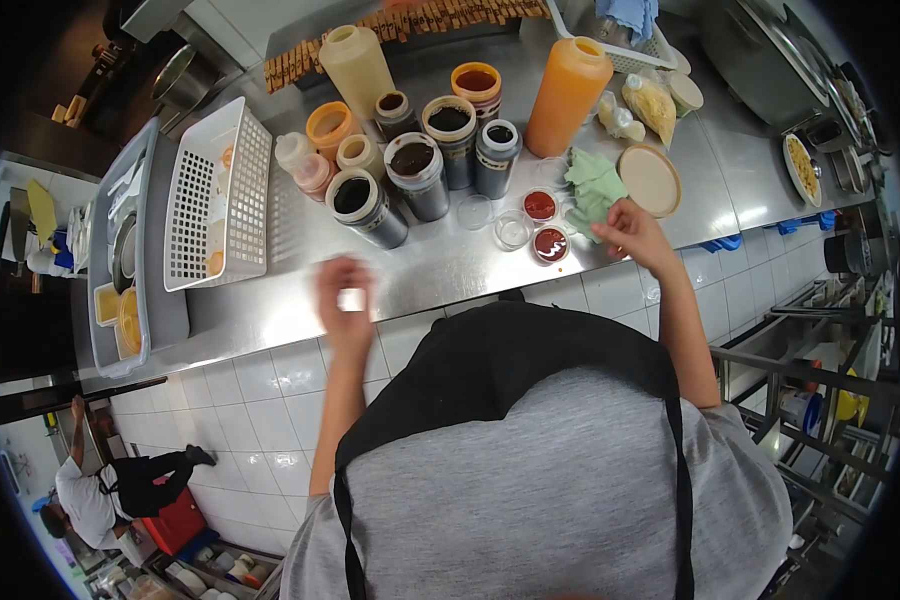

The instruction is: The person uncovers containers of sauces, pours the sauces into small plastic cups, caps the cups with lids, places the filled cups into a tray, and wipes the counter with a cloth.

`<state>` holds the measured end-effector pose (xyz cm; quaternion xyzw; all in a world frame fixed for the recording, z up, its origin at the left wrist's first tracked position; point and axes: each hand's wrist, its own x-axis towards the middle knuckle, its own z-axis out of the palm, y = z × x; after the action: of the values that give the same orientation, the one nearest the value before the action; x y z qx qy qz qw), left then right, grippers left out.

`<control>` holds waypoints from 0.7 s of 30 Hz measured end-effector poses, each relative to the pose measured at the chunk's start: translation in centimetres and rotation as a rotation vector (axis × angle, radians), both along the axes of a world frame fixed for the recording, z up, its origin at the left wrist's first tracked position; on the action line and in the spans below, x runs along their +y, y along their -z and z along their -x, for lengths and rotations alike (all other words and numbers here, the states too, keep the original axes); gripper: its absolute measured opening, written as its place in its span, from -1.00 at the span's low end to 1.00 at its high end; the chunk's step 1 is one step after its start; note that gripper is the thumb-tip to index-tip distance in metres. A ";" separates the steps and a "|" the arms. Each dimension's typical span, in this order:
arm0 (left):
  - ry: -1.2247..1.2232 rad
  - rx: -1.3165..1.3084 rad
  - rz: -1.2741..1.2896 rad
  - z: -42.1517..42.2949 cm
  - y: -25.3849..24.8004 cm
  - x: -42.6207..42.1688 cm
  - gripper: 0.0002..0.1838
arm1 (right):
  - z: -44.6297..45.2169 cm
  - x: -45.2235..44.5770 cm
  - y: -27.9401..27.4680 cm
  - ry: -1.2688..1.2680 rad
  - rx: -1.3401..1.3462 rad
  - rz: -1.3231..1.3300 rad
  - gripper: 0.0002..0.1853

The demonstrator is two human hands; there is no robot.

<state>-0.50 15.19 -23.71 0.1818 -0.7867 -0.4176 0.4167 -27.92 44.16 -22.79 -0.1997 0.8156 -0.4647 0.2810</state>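
The green cloth lies crumpled near the front edge of the steel desk, to my right, and I have its lower end pinched between the thumb and fingers of my right hand. Just beside the cloth, on its left, sit two small cups of red sauce, the front cup nearer to me and the back cup behind it, with a clear cup and a flat clear disc further left. A round pale lid or plate lies on the other side of the cloth. My left hand is blurred over the front edge of the desk, its fingers curled; a bright white patch shows among them, and I cannot tell whether I am grasping something there. Beyond it stand jars of dark sauce with their tops off, grouped with a cream-coloured bottle. A tall orange bottle stands behind the cloth. Off to my left are a white perforated basket and a grey tub. Further away, at the lower left, another person in a white top stands with an arm reaching out.
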 end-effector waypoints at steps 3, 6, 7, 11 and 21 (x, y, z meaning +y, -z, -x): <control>0.510 -0.295 0.031 4.4 -1.9 4.6 -0.67 | -1.6 -0.4 1.3 -0.006 -0.153 -0.030 -0.64; 0.569 -0.301 0.285 7.9 -2.0 6.0 -0.57 | -2.0 0.2 3.1 0.162 -0.037 0.086 -0.67; 0.608 -0.281 0.476 9.0 -2.0 6.3 -0.50 | -1.4 0.9 3.7 0.167 -0.039 0.088 -0.67; 0.648 -0.312 0.603 12.3 -2.2 8.4 -0.36 | 3.4 4.6 4.5 0.555 0.660 -0.030 -0.73; 0.691 -0.444 0.806 15.6 -1.1 10.5 -0.20 | 8.3 8.4 4.9 0.641 0.567 -0.350 -0.62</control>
<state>-16.12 25.70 -22.64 -0.1757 -0.9661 -0.1486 0.1170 -36.23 52.55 -27.73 -0.0060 0.9471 -0.3105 -0.0816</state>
